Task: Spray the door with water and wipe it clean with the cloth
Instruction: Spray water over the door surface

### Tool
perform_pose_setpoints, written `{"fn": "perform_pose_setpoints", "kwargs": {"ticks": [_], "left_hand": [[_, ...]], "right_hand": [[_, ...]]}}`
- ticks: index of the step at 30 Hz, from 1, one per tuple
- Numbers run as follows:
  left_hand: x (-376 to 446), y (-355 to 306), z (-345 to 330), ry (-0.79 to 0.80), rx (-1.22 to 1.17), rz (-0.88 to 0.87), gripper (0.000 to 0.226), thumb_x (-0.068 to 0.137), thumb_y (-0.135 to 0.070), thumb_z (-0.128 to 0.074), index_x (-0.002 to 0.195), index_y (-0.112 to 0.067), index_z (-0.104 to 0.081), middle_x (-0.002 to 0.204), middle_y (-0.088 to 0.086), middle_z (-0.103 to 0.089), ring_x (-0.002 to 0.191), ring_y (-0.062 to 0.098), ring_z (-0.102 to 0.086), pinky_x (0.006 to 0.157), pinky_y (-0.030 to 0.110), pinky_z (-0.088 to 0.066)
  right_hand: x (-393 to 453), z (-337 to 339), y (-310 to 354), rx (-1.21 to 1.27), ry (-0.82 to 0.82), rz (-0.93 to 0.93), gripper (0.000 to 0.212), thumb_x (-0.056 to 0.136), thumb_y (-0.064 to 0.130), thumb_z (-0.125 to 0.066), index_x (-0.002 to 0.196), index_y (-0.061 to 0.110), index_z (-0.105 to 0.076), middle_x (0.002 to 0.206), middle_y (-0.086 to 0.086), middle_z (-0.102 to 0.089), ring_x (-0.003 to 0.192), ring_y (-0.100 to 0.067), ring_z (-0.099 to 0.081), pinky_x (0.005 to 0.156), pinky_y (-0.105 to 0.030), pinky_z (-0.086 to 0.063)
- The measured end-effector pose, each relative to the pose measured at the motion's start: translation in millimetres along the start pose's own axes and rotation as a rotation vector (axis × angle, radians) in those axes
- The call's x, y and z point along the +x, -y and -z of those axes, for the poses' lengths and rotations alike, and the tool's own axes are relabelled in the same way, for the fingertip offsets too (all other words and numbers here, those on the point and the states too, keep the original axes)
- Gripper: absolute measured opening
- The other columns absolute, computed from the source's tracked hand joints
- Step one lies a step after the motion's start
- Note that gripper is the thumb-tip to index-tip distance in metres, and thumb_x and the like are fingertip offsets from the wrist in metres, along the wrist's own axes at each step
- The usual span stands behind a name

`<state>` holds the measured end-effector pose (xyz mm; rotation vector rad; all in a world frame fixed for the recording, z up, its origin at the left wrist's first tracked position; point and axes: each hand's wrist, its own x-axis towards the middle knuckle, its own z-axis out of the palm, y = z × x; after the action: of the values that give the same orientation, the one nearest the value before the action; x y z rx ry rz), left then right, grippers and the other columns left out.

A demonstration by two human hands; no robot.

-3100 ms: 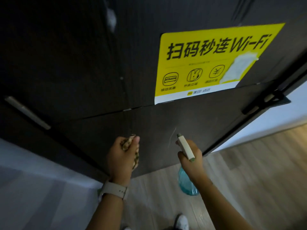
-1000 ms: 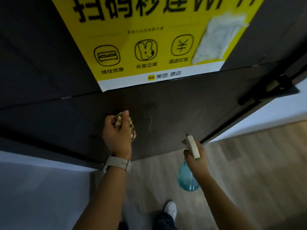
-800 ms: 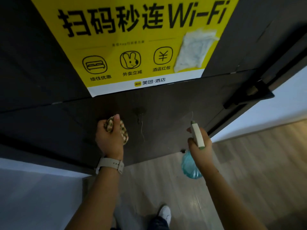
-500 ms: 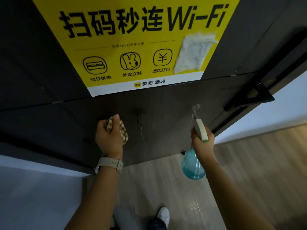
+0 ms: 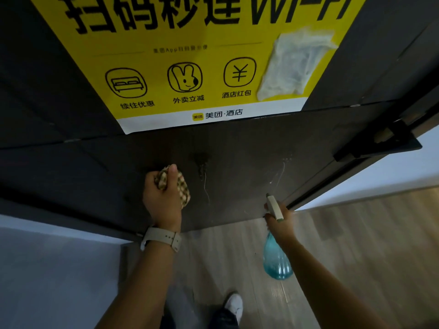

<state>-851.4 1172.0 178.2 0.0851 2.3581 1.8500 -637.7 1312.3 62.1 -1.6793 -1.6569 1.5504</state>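
The dark brown door (image 5: 249, 148) fills the upper view, with a yellow Wi-Fi poster (image 5: 190, 62) stuck on it. My left hand (image 5: 161, 198) grips a bunched checked cloth (image 5: 183, 186) held against the door's lower panel. To the right, my right hand (image 5: 280, 222) holds a spray bottle (image 5: 276, 262) with a blue body and white nozzle aimed at the door. Wet patches and thin drips show on the panel between and above the hands.
A dark door handle (image 5: 380, 143) sticks out at the right edge of the door. Pale wooden floor (image 5: 356, 245) lies below right, a grey-white wall (image 5: 47, 269) at the left. My white shoe (image 5: 234, 305) stands below the door's bottom edge.
My right hand with the spray bottle rose toward the door and sprayed, then dropped back lower; a new wet mark and drip appeared on the right. The left hand kept the cloth in place.
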Motion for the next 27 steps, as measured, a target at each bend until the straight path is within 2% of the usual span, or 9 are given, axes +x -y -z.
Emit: {"fn": "perform_pose_setpoints", "kwargs": {"ticks": [2,5,7,9,12,15,18,21,27], "left_hand": [[1.0,0.8,-2.8,-0.023,-0.006,-0.004,0.02,0.093,-0.033,-0.066,0.091,-0.015,-0.056,0.08,-0.014,-0.058,0.067,-0.016,-0.055,0.061,0.001,-0.041],[1.1,2.0,-4.7,-0.036,-0.013,-0.008,0.016,0.093,-0.031,-0.066,0.087,-0.02,-0.056,0.08,-0.014,-0.059,0.066,-0.017,-0.055,0.061,0.002,-0.042],[1.1,2.6,-4.6,-0.032,-0.032,0.005,0.014,0.092,-0.033,-0.066,0.084,-0.028,-0.056,0.082,-0.014,-0.06,0.068,-0.015,-0.057,0.064,0.007,-0.046],[1.6,3.8,-4.5,-0.025,-0.044,0.015,0.012,0.092,-0.036,-0.066,0.087,-0.027,-0.058,0.085,-0.013,-0.062,0.071,-0.012,-0.058,0.07,0.014,-0.047],[1.6,4.1,-5.3,-0.039,-0.064,0.021,0.012,0.092,-0.036,-0.066,0.09,-0.026,-0.059,0.088,-0.013,-0.062,0.076,-0.008,-0.058,0.075,0.018,-0.047],[1.4,3.9,-5.0,-0.037,-0.076,0.034,0.011,0.092,-0.036,-0.066,0.09,-0.027,-0.059,0.089,-0.01,-0.064,0.082,-0.001,-0.061,0.077,0.022,-0.049],[1.4,4.3,-2.6,-0.02,-0.081,0.046,0.019,0.091,-0.038,-0.066,0.096,-0.02,-0.063,0.093,-0.006,-0.067,0.09,0.009,-0.064,0.082,0.028,-0.053],[-0.6,1.1,2.8,-0.008,-0.075,0.071,0.022,0.09,-0.041,-0.067,0.097,-0.02,-0.066,0.094,-0.004,-0.069,0.093,0.014,-0.067,0.083,0.032,-0.055],[-19.1,33.1,63.4,0.061,-0.118,0.311,0.032,0.082,-0.056,-0.071,0.093,-0.026,-0.069,0.097,0.004,-0.073,0.094,0.024,-0.071,0.085,0.046,-0.058]], "right_hand": [[10.7,-8.4,-11.9,-0.063,0.04,-0.001,0.034,0.09,0.001,-0.06,0.12,0.015,-0.056,0.114,-0.01,-0.063,0.101,-0.032,-0.062,0.092,-0.05,-0.054],[23.4,-19.7,-25.4,-0.119,0.069,-0.016,0.029,0.088,-0.002,-0.06,0.102,0.023,-0.055,0.102,-0.01,-0.062,0.089,-0.029,-0.061,0.084,-0.047,-0.055],[29.9,-26.0,-32.5,-0.155,0.051,-0.01,0.026,0.087,-0.004,-0.059,0.093,0.022,-0.054,0.089,-0.006,-0.059,0.083,-0.025,-0.059,0.079,-0.045,-0.054],[34.1,-30.1,-36.9,-0.152,0.03,-0.021,0.027,0.086,-0.005,-0.058,0.085,0.021,-0.055,0.079,-0.005,-0.057,0.074,-0.024,-0.058,0.068,-0.037,-0.052],[40.0,-34.1,-42.6,-0.127,0.021,-0.046,0.019,0.086,-0.004,-0.059,0.083,0.015,-0.057,0.073,-0.006,-0.056,0.065,-0.02,-0.055,0.054,-0.024,-0.043],[45.2,-34.6,-49.4,-0.13,0.035,-0.079,0.016,0.088,-0.001,-0.059,0.078,0.011,-0.056,0.069,-0.007,-0.053,0.062,-0.021,-0.054,0.051,-0.024,-0.041],[41.7,-30.0,-52.7,-0.131,0.045,-0.071,0.016,0.089,0.0,-0.058,0.079,0.012,-0.056,0.071,-0.01,-0.055,0.065,-0.026,-0.056,0.055,-0.029,-0.045],[26.3,-24.2,-49.4,-0.128,0.099,-0.011,0.022,0.089,-0.003,-0.059,0.082,0.018,-0.056,0.075,-0.008,-0.057,0.067,-0.023,-0.057,0.06,-0.032,-0.05],[-17.0,-27.7,-64.4,-0.236,0.298,0.082,0.023,0.092,0.005,-0.061,0.113,0.015,-0.059,0.095,-0.005,-0.061,0.087,-0.022,-0.063,0.07,-0.025,-0.051]]}}
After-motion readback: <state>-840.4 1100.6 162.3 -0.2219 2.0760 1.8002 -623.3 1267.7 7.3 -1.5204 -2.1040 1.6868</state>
